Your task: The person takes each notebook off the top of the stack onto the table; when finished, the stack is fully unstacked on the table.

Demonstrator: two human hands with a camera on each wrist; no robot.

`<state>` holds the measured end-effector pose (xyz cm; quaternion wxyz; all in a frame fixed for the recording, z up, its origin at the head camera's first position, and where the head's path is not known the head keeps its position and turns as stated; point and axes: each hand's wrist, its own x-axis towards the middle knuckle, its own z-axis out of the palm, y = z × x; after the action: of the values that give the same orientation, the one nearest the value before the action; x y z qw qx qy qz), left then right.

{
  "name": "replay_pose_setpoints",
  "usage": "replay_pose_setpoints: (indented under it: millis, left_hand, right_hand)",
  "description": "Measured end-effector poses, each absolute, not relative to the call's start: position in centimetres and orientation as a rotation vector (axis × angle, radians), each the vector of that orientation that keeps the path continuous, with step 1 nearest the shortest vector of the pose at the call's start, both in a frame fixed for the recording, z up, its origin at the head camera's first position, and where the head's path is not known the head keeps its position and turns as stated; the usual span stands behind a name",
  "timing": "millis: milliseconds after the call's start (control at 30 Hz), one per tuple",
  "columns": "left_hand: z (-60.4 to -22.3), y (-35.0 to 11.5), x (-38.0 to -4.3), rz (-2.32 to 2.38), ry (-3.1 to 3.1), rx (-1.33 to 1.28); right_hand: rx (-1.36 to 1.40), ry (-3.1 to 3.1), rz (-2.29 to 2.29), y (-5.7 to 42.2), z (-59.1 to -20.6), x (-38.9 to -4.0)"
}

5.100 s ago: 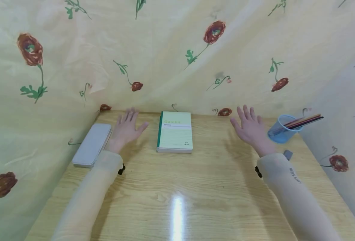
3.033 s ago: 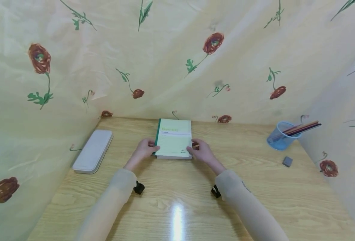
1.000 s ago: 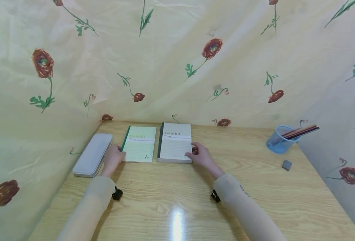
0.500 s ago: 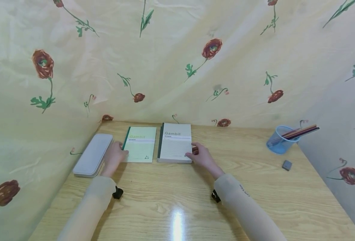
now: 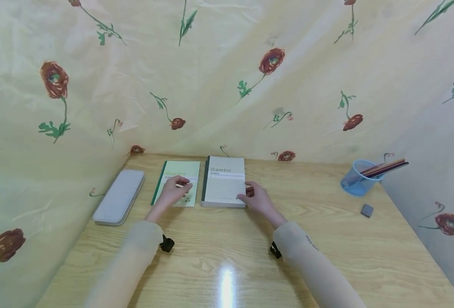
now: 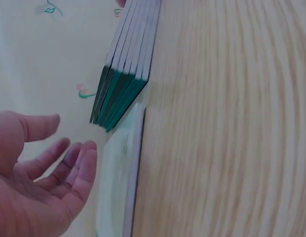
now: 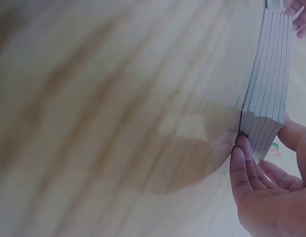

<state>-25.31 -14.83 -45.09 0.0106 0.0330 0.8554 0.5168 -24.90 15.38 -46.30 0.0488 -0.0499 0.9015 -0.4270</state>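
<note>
A stack of several Gambit notebooks lies in the middle of the table, a grey-white cover on top. My right hand holds its right edge near the front corner, thumb on the cover. In the right wrist view, the right hand's fingers touch the stack's side. A single light-green notebook lies flat just left of the stack. Over it hovers my left hand, hiding part of its cover. The left wrist view shows that hand with loosely bent fingers and nothing between thumb and fingertips.
A white case lies at the left edge of the table. On the right stands a blue mesh cup with several pencils, and a small grey block sits before it. Flowered cloth hangs behind.
My hands came to the stack, and the green notebook moved from its top to the left. The left hand has since let go and moved right over it. The right hand stays at the stack.
</note>
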Motion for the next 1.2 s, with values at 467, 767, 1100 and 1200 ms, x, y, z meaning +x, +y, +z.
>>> replay_pose_setpoints:
  millis: [467, 767, 1100, 1200]
  left_hand:
    - [-47.3, -11.2, -25.8, 1.537, 2.644, 0.123]
    - [-47.5, -10.9, -25.8, 1.546, 2.617, 0.067]
    - [-47.5, -11.0, -25.6, 1.590, 2.612, 0.041]
    - [-47.4, -11.0, -25.6, 1.586, 2.627, 0.045]
  right_hand:
    - [-0.162, 2.721, -1.286, 15.4, -45.7, -25.0]
    - [-0.149, 2.843, -1.140, 15.2, -45.7, -25.6]
    - [-0.096, 2.829, -1.146, 14.8, -46.0, -25.9]
    - [-0.097, 2.825, -1.168, 14.7, -46.0, -25.8]
